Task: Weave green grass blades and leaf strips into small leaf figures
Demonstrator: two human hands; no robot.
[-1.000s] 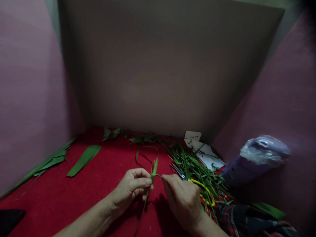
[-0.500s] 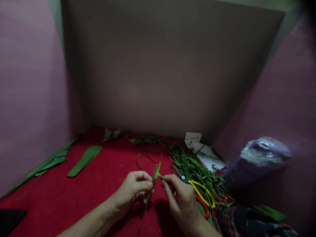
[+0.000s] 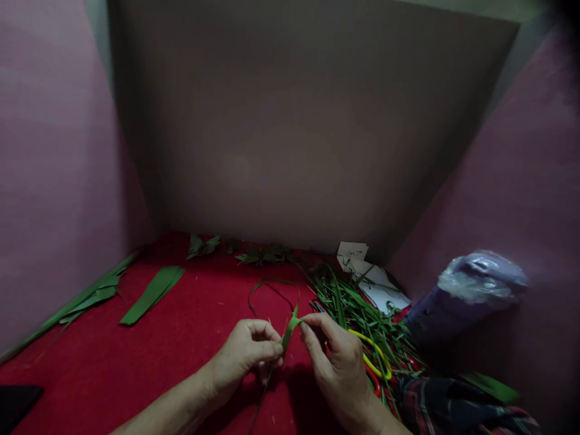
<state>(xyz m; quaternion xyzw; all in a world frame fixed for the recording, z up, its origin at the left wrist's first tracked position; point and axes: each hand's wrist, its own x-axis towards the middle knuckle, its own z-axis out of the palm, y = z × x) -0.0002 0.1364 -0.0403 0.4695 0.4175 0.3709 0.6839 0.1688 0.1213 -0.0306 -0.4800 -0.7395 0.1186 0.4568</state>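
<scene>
Between my two hands is a narrow green leaf strip (image 3: pixel 290 331), bent over on itself. My left hand (image 3: pixel 251 352) pinches its lower part between thumb and fingers. The fingertips of my right hand (image 3: pixel 336 355) grip the strip's upper bend. A long thin end of leaf loops away above the hands, and another thin end trails down below the left fingers. Scissors with yellow and red handles (image 3: pixel 379 356) lie beside my right hand, which covers most of their blades.
A pile of cut leaf strips (image 3: pixel 357 308) lies at right, near white papers (image 3: pixel 378 284) and a purple plastic-wrapped roll (image 3: pixel 471 296). Wide leaf pieces (image 3: pixel 153 295) lie at left on the red cloth (image 3: pixel 190 332). Folded leaf shapes (image 3: pixel 202 246) sit by the back wall.
My right hand has risen slightly, folding the leaf strip into a broader bend. It now covers more of the scissors. The left hand keeps its pinch almost in place.
</scene>
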